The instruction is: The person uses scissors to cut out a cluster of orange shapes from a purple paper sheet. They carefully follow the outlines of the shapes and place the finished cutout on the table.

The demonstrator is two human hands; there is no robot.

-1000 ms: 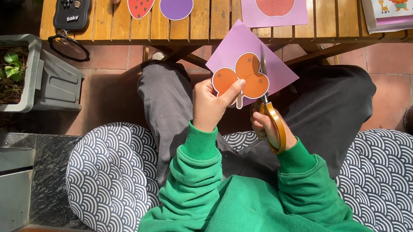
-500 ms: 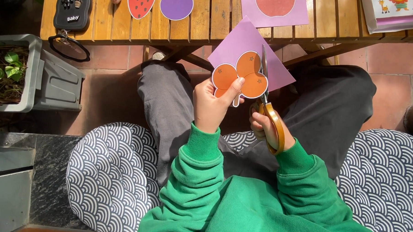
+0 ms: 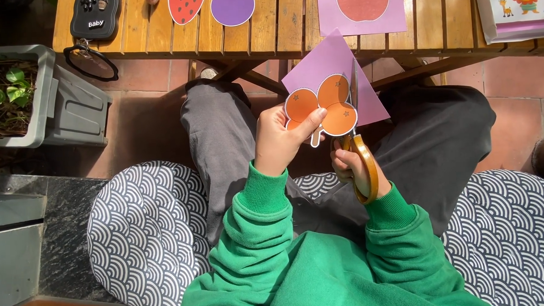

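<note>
A grey planter (image 3: 17, 98) with green leaves stands on the floor at the far left, beside the left end of the slatted wooden surface (image 3: 280, 32). On that surface, from its left corner, lie a black tag (image 3: 95, 17), a strawberry cutout (image 3: 185, 5), a purple round cutout (image 3: 232, 6), a purple sheet with a red apple (image 3: 361, 8) and an animal picture book (image 3: 517, 8) at the right corner. Below the near edge, over the lap, the left hand (image 3: 277, 141) pinches the purple paper (image 3: 336, 78) at its orange fruit picture (image 3: 321, 103) (thumb on top). Just right of it, the right hand (image 3: 351, 168) is closed through the orange handles of the scissors (image 3: 359, 150), blades up against the paper.
</note>
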